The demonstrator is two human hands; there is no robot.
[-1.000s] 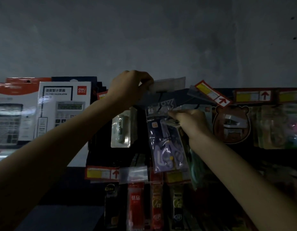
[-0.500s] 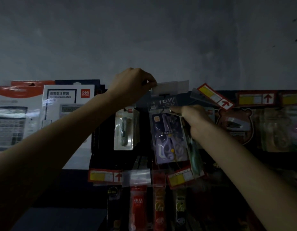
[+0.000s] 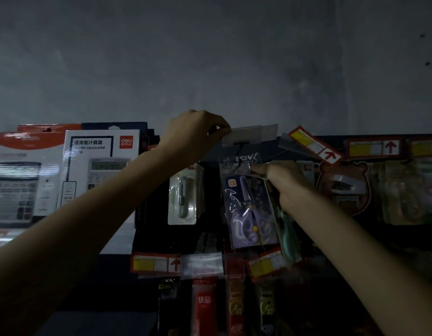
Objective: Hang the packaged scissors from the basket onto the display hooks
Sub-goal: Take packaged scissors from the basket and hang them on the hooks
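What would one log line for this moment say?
left hand: lifting clear label flap | right hand: holding purple scissors pack at hook | pack: not released

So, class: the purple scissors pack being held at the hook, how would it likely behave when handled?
The purple scissors pack probably flexes: its clear film shows crinkled glints. It looks bottom-heavy, handles low, so it would likely hang straight. The right hand pinches only its top edge, suggesting it is light.

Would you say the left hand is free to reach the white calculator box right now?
Probably not yet: the left hand is pinching the clear label flap up; nothing blocks the calculator box otherwise.
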